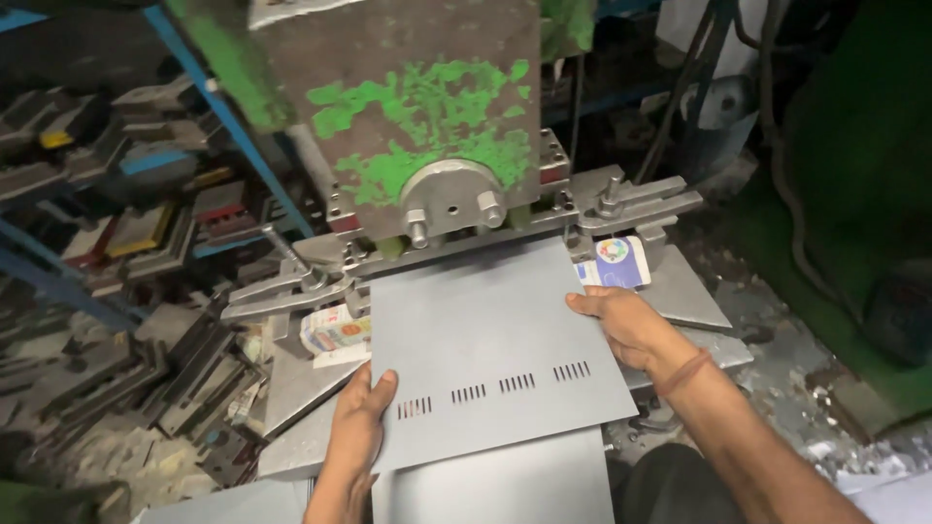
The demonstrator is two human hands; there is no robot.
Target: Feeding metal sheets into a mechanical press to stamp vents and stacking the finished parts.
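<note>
A flat grey metal sheet (pixel 485 340) lies on the bed of a press machine (pixel 427 107) with worn green paint. A row of short slot groups runs along the sheet's near edge. My left hand (pixel 357 427) grips the sheet's near left corner, thumb on top. My right hand (pixel 626 325) holds the sheet's right edge. The sheet's far edge reaches under the press ram (pixel 449 199).
Metal clamps (pixel 636 199) sit at both sides of the die. A small printed packet (pixel 614 262) lies at the right and another (pixel 335 330) at the left. More grey sheets (pixel 495 490) lie below. Racks of metal dies (pixel 126 233) fill the left.
</note>
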